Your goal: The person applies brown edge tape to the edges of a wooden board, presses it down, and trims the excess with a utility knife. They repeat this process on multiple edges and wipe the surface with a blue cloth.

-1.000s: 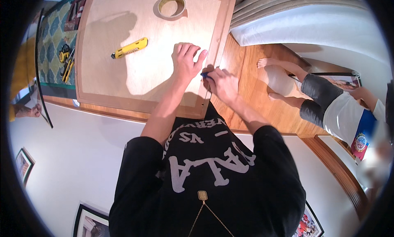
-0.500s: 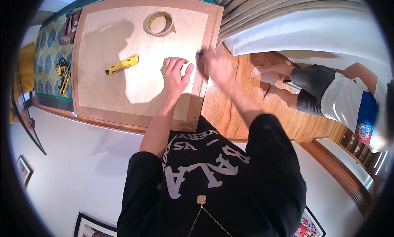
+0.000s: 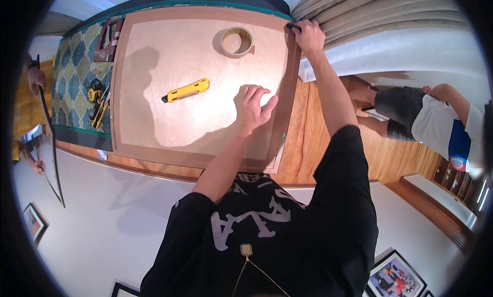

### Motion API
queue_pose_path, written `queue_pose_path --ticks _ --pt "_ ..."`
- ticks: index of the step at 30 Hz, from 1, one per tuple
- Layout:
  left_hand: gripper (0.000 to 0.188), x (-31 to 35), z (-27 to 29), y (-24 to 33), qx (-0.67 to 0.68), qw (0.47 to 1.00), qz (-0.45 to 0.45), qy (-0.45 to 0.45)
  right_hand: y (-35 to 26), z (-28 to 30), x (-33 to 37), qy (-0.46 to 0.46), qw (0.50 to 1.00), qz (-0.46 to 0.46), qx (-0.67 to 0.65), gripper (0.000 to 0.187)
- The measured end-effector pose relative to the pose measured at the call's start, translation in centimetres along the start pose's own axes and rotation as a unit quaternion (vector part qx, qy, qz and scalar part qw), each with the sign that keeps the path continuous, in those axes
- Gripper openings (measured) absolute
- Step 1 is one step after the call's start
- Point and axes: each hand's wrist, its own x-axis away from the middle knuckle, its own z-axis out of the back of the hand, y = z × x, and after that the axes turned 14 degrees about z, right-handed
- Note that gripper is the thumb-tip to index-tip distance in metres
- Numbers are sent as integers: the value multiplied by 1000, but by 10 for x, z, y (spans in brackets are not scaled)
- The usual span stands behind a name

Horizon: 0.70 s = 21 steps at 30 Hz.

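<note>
A large pale wooden panel (image 3: 179,55) with a brown border lies flat in front of me. My left hand (image 3: 254,112) is over its right half, fingers stretched and thumb apart, holding nothing. Out at the panel's far right corner, my right hand (image 3: 310,36) has its fingers closed on a small dark object (image 3: 293,26), mostly hidden and too small to name. A yellow utility knife (image 3: 187,90) rests on the panel left of my left hand. Farther back stands a roll of tape (image 3: 237,54) on the board.
Left of the panel, a diamond-patterned cloth (image 3: 77,66) bears a yellow tape measure (image 3: 94,91), yellow-handled pliers (image 3: 101,112) and a reddish-brown tool case (image 3: 105,53). A person in yellow (image 3: 38,99) at far left holds a long dark strip (image 3: 53,137). Another person (image 3: 400,109) is at right, near a grey curtain (image 3: 354,14).
My right hand has swept away from me along the panel's right border to its far corner, with the small dark object. The left hand stays over the board. The view has shifted left.
</note>
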Motion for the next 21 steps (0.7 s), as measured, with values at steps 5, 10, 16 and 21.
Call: queue_pose_path --ticks 5,10,16,21 --pt "22 -2 1 -2 23 998 50 -5 -60 15 62 -56 997 -47 21 13" --pt "29 -7 11 -2 30 997 63 -23 -195 86 194 -83 988 -72 -109 17" --pt "36 -26 79 -23 34 995 91 -25 -255 100 166 -222 896 -170 -347 24" --pt "39 -42 195 -40 -155 985 54 58 -221 42 58 158 978 -96 -94 22"
